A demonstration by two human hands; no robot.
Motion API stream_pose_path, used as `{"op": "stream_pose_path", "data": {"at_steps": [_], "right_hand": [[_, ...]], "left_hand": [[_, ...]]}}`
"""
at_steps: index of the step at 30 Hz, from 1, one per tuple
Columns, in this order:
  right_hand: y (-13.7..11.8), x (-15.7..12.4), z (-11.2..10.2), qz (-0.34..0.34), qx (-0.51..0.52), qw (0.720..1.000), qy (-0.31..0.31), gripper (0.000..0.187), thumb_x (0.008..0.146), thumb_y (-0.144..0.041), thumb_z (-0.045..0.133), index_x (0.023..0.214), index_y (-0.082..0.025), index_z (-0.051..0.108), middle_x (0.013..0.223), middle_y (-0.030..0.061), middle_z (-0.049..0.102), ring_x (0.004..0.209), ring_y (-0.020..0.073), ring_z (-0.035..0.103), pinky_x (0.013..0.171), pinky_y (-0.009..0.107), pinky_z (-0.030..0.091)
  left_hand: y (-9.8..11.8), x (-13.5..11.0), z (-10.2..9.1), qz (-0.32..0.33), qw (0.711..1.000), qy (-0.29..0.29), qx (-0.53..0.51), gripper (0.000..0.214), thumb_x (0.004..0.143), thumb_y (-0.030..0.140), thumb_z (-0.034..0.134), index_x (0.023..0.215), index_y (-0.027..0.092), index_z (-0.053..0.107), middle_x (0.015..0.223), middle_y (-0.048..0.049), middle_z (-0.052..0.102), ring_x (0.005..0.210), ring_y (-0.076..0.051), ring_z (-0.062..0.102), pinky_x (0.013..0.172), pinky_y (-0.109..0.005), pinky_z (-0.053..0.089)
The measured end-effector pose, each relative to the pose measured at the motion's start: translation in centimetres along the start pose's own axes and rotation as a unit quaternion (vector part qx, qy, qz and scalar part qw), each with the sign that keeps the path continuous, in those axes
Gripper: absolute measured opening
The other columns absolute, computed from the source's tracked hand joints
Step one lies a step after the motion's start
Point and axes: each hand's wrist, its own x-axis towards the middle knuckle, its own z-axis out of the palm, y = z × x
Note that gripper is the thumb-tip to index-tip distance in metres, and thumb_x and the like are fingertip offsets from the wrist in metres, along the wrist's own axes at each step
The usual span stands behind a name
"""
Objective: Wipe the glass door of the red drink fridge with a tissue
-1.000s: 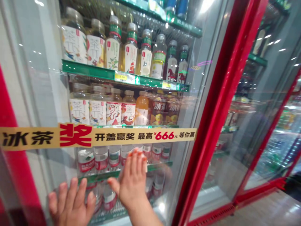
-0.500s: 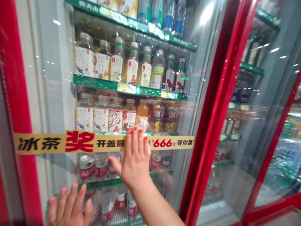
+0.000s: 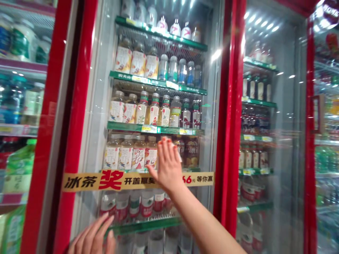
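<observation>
My right hand (image 3: 171,165) lies flat against the glass door (image 3: 97,88) of a red-framed drinks fridge, fingers stretched and thumb out to the left. A sliver of something white shows along the edge of its fingers; most of it is hidden under the hand. Below the palm runs a yellow strip (image 3: 91,181) with black and red lettering, stuck across the glass. At the lower left, my left hand (image 3: 92,238) is held near the door with fingers apart and slightly bent, holding nothing. Whether it touches the glass I cannot tell.
Behind the glass, green-edged shelves (image 3: 127,126) carry rows of bottles (image 3: 154,111). The fridge's red frame (image 3: 230,116) stands on the right, with another glass-fronted fridge (image 3: 288,148) beyond it. Shelves with drinks (image 3: 19,165) are at the left.
My right hand has slid up the glass from over the yellow strip to just above it. The view has widened, showing more of the fridge and the shelves at the left.
</observation>
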Motion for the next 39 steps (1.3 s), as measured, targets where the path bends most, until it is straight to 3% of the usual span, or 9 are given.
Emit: {"op": "stream_pose_path", "data": {"at_steps": [4, 8, 11, 16, 19, 23, 26, 33, 39], "right_hand": [[1.5, -3.6, -0.9, -0.19, -0.01, 0.981, -0.044, 0.104, 0.108, -0.076, 0.046, 0.18, -0.014, 0.003, 0.186, 0.0113, 0.021, 0.175, 0.0269, 0.015, 0.142, 0.047, 0.026], [10.8, -0.8, -3.5, 0.105, -0.05, 0.993, 0.026, 0.094, 0.113, -0.066, 0.034, 0.178, -0.017, -0.013, 0.188, 0.0176, 0.007, 0.175, 0.034, 0.012, 0.141, 0.063, 0.026], [10.4, 4.8, -3.1, 0.22, -0.051, 0.971, 0.072, 0.093, 0.115, -0.062, 0.026, 0.173, -0.012, -0.026, 0.187, 0.023, -0.004, 0.175, 0.0382, 0.003, 0.139, 0.072, 0.022], [0.3, 5.7, -0.8, -0.094, -0.023, 0.995, -0.009, 0.102, 0.11, -0.072, 0.039, 0.178, -0.013, -0.009, 0.189, 0.0119, 0.008, 0.177, 0.0274, 0.004, 0.143, 0.053, 0.022], [2.7, 3.0, -2.2, -0.205, -0.022, 0.976, -0.067, 0.099, 0.109, -0.077, 0.037, 0.18, -0.017, 0.003, 0.189, 0.0076, 0.015, 0.176, 0.025, 0.009, 0.143, 0.049, 0.023], [12.1, 5.2, -5.5, 0.097, -0.055, 0.994, -0.02, 0.092, 0.112, -0.073, 0.023, 0.18, -0.015, 0.002, 0.188, 0.0172, 0.016, 0.176, 0.0319, 0.014, 0.14, 0.063, 0.027], [11.9, 9.1, -5.2, 0.211, -0.068, 0.975, 0.029, 0.092, 0.113, -0.068, 0.014, 0.176, -0.004, -0.012, 0.187, 0.027, 0.003, 0.176, 0.0365, 0.004, 0.139, 0.069, 0.023], [3.2, 4.6, -2.5, -0.184, -0.032, 0.98, -0.064, 0.101, 0.109, -0.079, 0.032, 0.179, -0.018, -0.008, 0.19, 0.0092, 0.012, 0.177, 0.0256, 0.004, 0.144, 0.053, 0.02], [13.8, 13.6, -6.0, 0.235, -0.038, 0.97, 0.046, 0.096, 0.111, -0.074, 0.015, 0.178, -0.007, -0.001, 0.188, 0.0251, 0.006, 0.176, 0.0401, 0.006, 0.137, 0.074, 0.02]], "left_hand": [[-0.2, 10.2, -0.6, 0.029, 0.999, 0.023, -0.028, 0.087, 0.091, 0.015, 0.077, 0.17, 0.033, 0.044, 0.177, -0.0033, 0.048, 0.167, -0.022, 0.041, 0.144, -0.045, 0.026], [-1.4, 16.5, 1.1, -0.002, 0.998, -0.015, -0.058, 0.08, 0.104, 0.031, 0.064, 0.176, 0.033, 0.029, 0.185, -0.002, 0.029, 0.175, -0.022, 0.02, 0.147, -0.05, 0.01], [-2.2, 17.4, 2.7, -0.007, 0.998, -0.032, -0.048, 0.077, 0.108, 0.039, 0.055, 0.177, 0.029, 0.023, 0.186, -0.0028, 0.025, 0.177, -0.019, 0.011, 0.146, -0.047, 0.002], [-2.4, 16.6, 3.2, -0.004, 0.999, -0.037, -0.013, 0.076, 0.107, 0.039, 0.056, 0.177, 0.029, 0.027, 0.182, -0.0054, 0.034, 0.175, -0.021, 0.017, 0.146, -0.049, 0.008], [-2.3, 16.5, 3.0, 0.001, 0.999, -0.034, 0.002, 0.078, 0.106, 0.035, 0.058, 0.177, 0.029, 0.027, 0.181, -0.0066, 0.035, 0.175, -0.023, 0.019, 0.146, -0.05, 0.009], [-2.2, 16.6, 3.1, 0.0, 0.999, -0.033, 0.002, 0.079, 0.105, 0.033, 0.059, 0.177, 0.028, 0.026, 0.182, -0.0071, 0.034, 0.175, -0.024, 0.019, 0.147, -0.051, 0.009], [-2.2, 16.5, 3.2, 0.002, 1.0, -0.029, 0.003, 0.079, 0.105, 0.033, 0.059, 0.177, 0.027, 0.027, 0.182, -0.0074, 0.035, 0.175, -0.024, 0.019, 0.147, -0.052, 0.009], [-2.4, 16.4, 3.1, 0.002, 0.999, -0.036, -0.003, 0.079, 0.105, 0.035, 0.059, 0.177, 0.028, 0.026, 0.183, -0.0063, 0.033, 0.175, -0.024, 0.019, 0.147, -0.052, 0.01], [-2.1, 16.8, 3.0, 0.017, 0.999, -0.033, 0.026, 0.081, 0.105, 0.035, 0.059, 0.177, 0.025, 0.024, 0.183, -0.0056, 0.032, 0.176, -0.021, 0.014, 0.147, -0.049, 0.007]]}}
